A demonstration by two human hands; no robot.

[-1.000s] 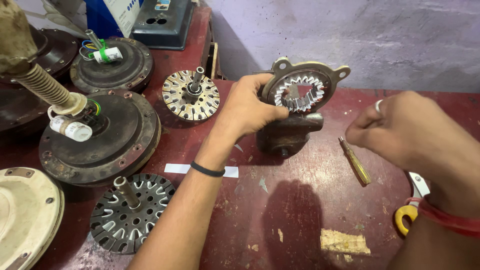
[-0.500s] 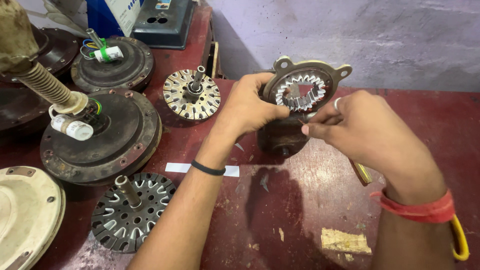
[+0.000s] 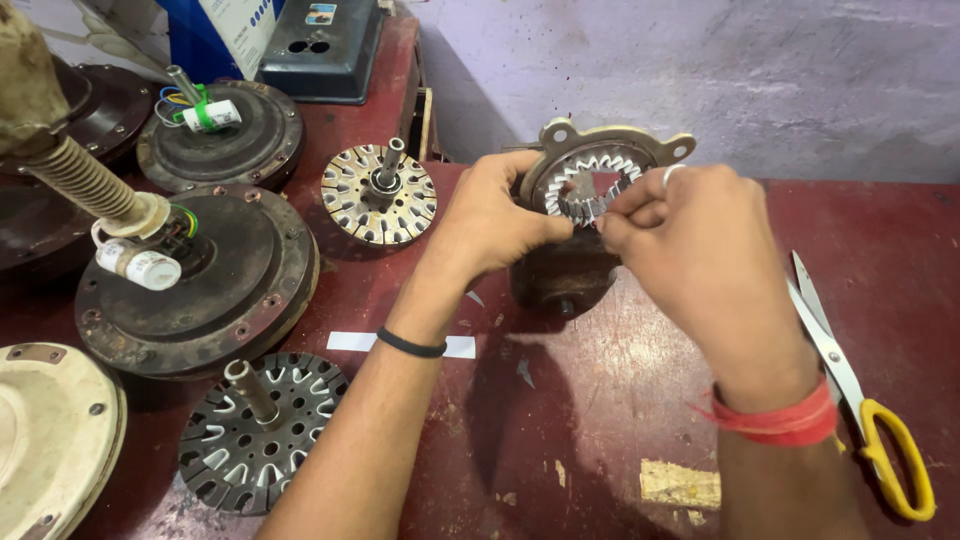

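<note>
A round metal motor housing with a ring of silvery stator teeth stands tilted on edge at the table's centre back. It rests on a dark motor body. My left hand grips its left rim, thumb lying across the front. Over the ring's lower right, the fingertips of my right hand are pinched together on the teeth. Whether a small piece sits between those fingertips is hidden. A ring is on one right finger and a red thread is around the wrist.
Yellow-handled scissors lie at the right. A white paper strip lies under my left forearm. To the left are a slotted rotor with shaft, a dark stator core, two round motor housings and a cream cover.
My right hand came in from the right side of the table to the toothed ring and pinched onto it. The left hand kept its hold on the housing.
</note>
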